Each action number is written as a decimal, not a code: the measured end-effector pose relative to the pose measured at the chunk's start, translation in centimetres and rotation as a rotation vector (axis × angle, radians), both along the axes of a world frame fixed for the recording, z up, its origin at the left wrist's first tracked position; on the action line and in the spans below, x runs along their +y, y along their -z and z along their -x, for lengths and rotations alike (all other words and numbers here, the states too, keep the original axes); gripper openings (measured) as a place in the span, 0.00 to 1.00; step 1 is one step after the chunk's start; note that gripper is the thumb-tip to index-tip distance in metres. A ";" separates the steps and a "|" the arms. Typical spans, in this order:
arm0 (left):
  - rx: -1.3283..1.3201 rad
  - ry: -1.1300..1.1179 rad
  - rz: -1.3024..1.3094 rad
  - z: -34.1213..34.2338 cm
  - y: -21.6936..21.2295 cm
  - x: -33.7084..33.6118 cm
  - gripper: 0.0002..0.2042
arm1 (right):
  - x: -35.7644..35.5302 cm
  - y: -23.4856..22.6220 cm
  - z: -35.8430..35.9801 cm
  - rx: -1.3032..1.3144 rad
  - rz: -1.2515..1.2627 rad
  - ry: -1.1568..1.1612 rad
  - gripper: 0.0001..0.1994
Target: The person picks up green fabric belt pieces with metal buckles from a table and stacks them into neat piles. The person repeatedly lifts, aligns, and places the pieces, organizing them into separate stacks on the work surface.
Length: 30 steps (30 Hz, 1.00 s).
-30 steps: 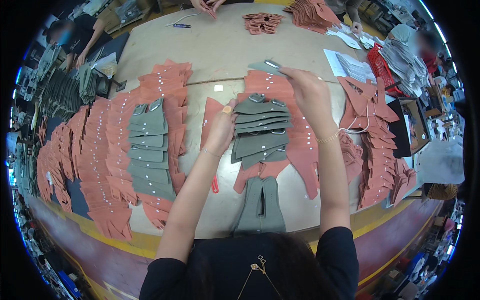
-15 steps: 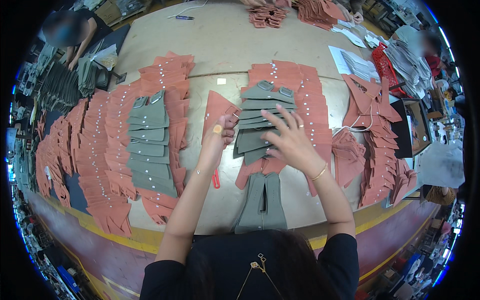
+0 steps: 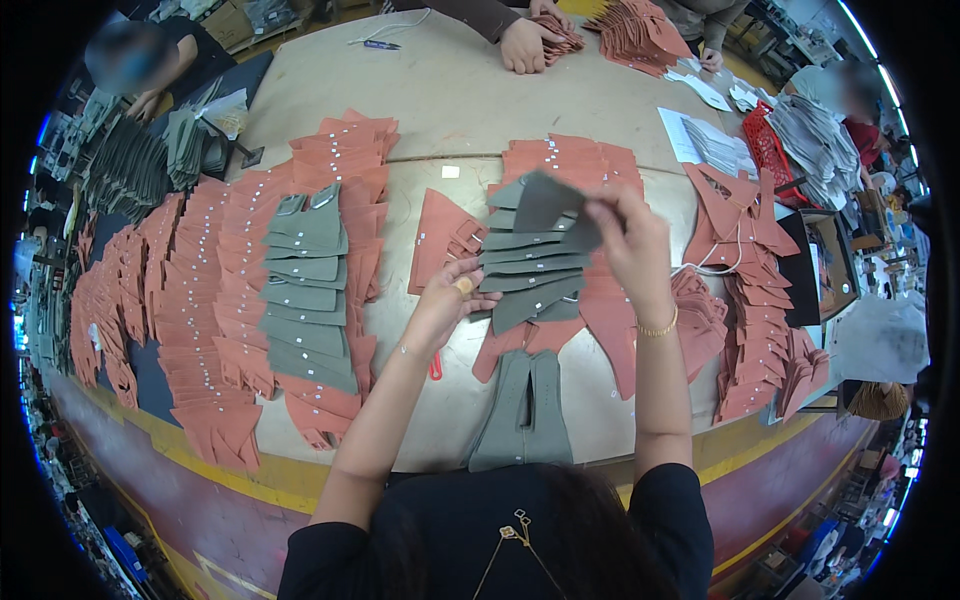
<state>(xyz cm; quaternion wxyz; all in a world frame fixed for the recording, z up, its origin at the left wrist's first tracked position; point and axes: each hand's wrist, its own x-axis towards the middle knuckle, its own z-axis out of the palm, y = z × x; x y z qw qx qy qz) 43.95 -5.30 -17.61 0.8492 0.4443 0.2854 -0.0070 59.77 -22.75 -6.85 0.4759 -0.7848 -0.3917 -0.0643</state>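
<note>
Rows of rust-red cut pieces [image 3: 200, 300] lay fanned across the left of the surface [image 3: 440, 110], with a column of grey pieces [image 3: 305, 290] overlapped on top; nothing of mine touched them. Just right of those, a lone rust-red piece [image 3: 440, 240] sat flat, close beside my left hand [image 3: 450, 300]. That hand's grip was narrow, fingers curled against the left edge of the centre grey stack [image 3: 535, 280], pinning it rather than holding anything up. A small red tool [image 3: 436, 367] lay by my left wrist, partly hidden under it.

My right hand [image 3: 630, 240] was raised over the stack, its grip closed on a dark grey piece [image 3: 545, 200] pinched at the corner and held up off the pile, drooping to the left.

Risks as I judged them: corner pinch was thin, so the limp piece could fold or slip and land crooked. Left hand's hold covered one edge only, so the shingled stack could skew if the lifted piece dragged across it. A second layer could be stuck behind the lifted one; could not tell. Right of my arm, loose rust-red heaps [image 3: 760, 300] sat near enough for my elbow to knock.
</note>
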 end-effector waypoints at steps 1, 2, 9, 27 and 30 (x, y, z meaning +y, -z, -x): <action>-0.030 -0.002 0.033 0.1 0.0 0.0 0.19 | 0.6 0.1 -1.2 -0.083 -0.019 0.038 0.05; -0.068 -0.009 0.070 0.2 0.0 -0.1 0.20 | 1.2 0.5 -2.5 -0.164 -0.040 0.056 0.05; -0.026 0.013 -0.031 -0.2 -0.1 -0.4 0.18 | 5.0 6.0 -6.3 -0.203 0.609 -0.038 0.07; 0.082 0.065 -0.208 -1.3 -0.5 -0.6 0.25 | -2.0 9.0 4.9 -0.362 0.446 -0.108 0.12; 0.129 0.062 -0.465 -0.7 0.6 0.0 0.22 | -3.8 8.6 5.6 -0.350 0.439 -0.130 0.12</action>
